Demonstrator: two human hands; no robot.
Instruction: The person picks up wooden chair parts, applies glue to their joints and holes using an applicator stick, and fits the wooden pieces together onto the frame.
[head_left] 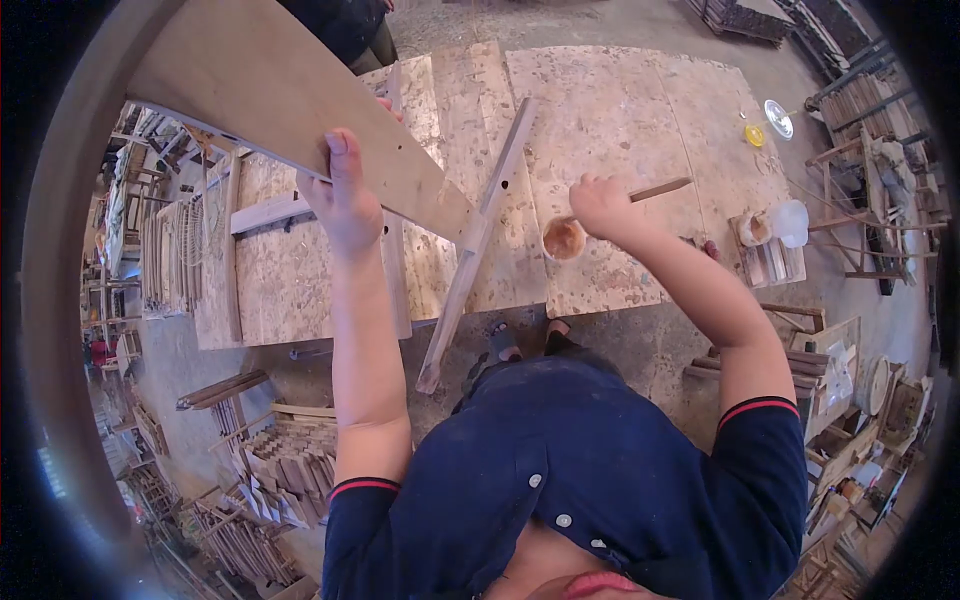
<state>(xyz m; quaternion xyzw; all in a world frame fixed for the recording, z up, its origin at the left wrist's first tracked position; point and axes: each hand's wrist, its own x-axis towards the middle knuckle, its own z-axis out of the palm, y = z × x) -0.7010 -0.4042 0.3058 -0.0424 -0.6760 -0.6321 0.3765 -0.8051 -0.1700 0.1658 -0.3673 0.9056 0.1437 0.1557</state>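
Note:
My left hand (347, 195) grips a long flat wooden panel (310, 95) by its edge, thumb on the near face and the other fingers mostly hidden behind. A narrow wooden rail (480, 225) crosses the panel's far end, and a thicker wooden bar (62, 250) rises at its near left end. My right hand (602, 206) is closed round a thin wooden stick (661, 188). Its other end is hidden by the hand, just over a small round cup (564, 240) with orange-brown stuff inside.
A stained plywood worktable (620, 110) lies below. On its right stand a second cup (755, 229) and a white plastic container (790, 222). A yellow lid (754, 135) sits at the far right corner. Wood strips (290, 450) are stacked below left. Another person (345, 25) stands beyond the table.

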